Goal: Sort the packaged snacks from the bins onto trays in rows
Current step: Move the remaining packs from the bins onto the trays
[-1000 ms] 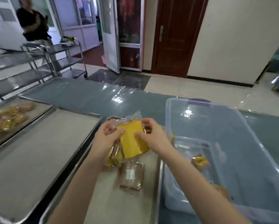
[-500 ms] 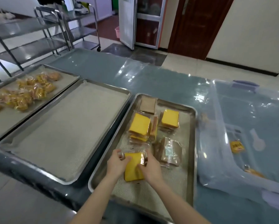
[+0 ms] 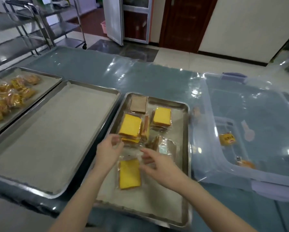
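A yellow cake slice in clear wrap (image 3: 129, 174) lies flat on the lined metal tray (image 3: 185, 164) in front of me. My left hand (image 3: 109, 151) hovers just up-left of it, fingers apart. Fingers spread, my right hand (image 3: 158, 163) sits at the slice's right side and grips nothing. Farther back on the same tray lie a stack of yellow slices (image 3: 130, 128), another yellow slice (image 3: 162, 116), a brown slice (image 3: 138, 104) and a clear-wrapped brown pack (image 3: 163, 146). The clear plastic bin (image 3: 224, 180) on the right holds a few small packs (image 3: 227, 139).
A bare lined tray (image 3: 53, 131) lies to the left of the working tray. Beyond it a third tray (image 3: 55, 79) carries several orange wrapped buns (image 3: 8, 97). Steel rack trolleys (image 3: 31, 30) stand at the back left. The table has a blue cover under clear plastic.
Both hands had held the yellow slice; they lowered it onto the tray's near part, then let go and drew slightly apart. The view has tilted down over the trays.
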